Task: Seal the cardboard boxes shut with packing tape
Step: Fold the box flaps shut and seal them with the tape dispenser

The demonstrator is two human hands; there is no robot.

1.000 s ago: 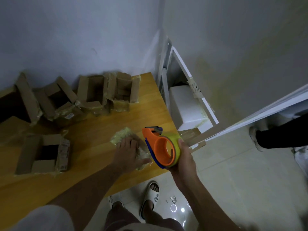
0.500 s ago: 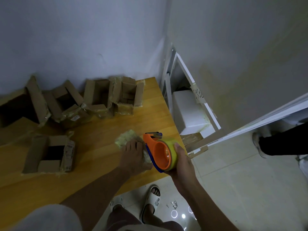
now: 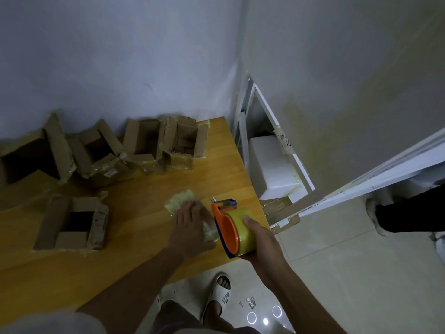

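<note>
Five open cardboard boxes: four in a row along the wall (image 3: 29,157), (image 3: 96,150), (image 3: 142,143), (image 3: 186,141), and one apart nearer the table edge (image 3: 72,222). One small tape-wrapped package (image 3: 179,201). One orange tape dispenser (image 3: 227,227) carrying one roll of yellowish tape (image 3: 243,227). Two hands: left hand (image 3: 190,225), right hand (image 3: 261,239). Two white slippers (image 3: 218,297), (image 3: 163,302). One white foam box (image 3: 272,165).
</note>
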